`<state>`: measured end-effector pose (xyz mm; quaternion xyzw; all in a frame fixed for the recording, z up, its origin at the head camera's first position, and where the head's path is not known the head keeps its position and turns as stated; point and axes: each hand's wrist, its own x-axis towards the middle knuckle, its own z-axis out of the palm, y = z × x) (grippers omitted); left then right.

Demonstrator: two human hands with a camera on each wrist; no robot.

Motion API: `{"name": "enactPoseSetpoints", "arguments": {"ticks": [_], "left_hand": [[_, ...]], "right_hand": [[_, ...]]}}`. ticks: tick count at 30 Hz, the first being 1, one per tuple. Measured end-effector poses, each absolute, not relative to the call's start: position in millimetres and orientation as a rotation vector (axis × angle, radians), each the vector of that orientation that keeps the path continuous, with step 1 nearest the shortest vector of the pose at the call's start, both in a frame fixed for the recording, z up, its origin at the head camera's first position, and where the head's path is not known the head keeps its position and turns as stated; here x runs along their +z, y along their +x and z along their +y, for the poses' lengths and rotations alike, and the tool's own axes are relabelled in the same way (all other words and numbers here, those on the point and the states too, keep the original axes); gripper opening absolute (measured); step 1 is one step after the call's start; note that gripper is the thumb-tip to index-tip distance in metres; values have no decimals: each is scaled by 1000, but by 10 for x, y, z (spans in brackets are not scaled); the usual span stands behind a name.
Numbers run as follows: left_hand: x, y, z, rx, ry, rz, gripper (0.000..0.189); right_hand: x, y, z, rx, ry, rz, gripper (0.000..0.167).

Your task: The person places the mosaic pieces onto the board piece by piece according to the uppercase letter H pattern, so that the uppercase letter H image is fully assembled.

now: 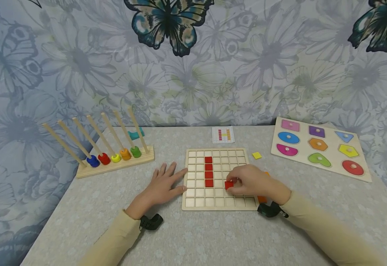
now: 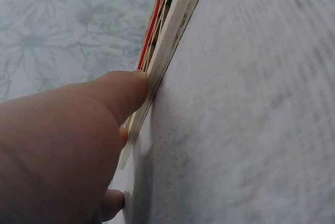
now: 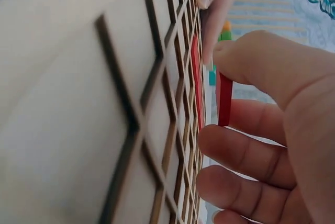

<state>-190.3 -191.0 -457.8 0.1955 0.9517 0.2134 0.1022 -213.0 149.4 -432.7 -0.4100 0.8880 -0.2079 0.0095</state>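
A wooden grid board [image 1: 198, 202] lies on the table, with a column of several red square tiles [image 1: 209, 175] in its cells. Between thumb and fingers, my right hand [image 1: 254, 181] pinches another red tile [image 3: 225, 101], held just above the board's right half. The tile is tilted on edge in the right wrist view. My left hand [image 1: 161, 184] rests on the table with fingers spread. Its thumb [image 2: 123, 90] touches the board's left edge. Orange tiles [image 1: 262, 199] lie by the board's right side, partly hidden under my right hand.
A yellow tile [image 1: 257, 155] lies right of the board. A pattern card [image 1: 223, 135] is behind it. At left stands a wooden peg rack [image 1: 136, 162] with coloured beads, a teal piece [image 1: 135, 134] behind it. A shape puzzle board [image 1: 303, 147] lies at right.
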Motion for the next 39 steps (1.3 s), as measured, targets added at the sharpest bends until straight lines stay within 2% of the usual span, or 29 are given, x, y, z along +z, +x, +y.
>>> {"name": "enactPoseSetpoints", "arguments": {"ticks": [18, 39], "left_hand": [[-4578, -1906, -1912, 640, 584, 2808, 63], [-4586, -1905, -1909, 635, 588, 2812, 63]], "right_hand": [[-4344, -2111, 1116, -581, -1406, 2785, 15], [-4358, -2065, 1010, -621, -1392, 2793, 14]]}}
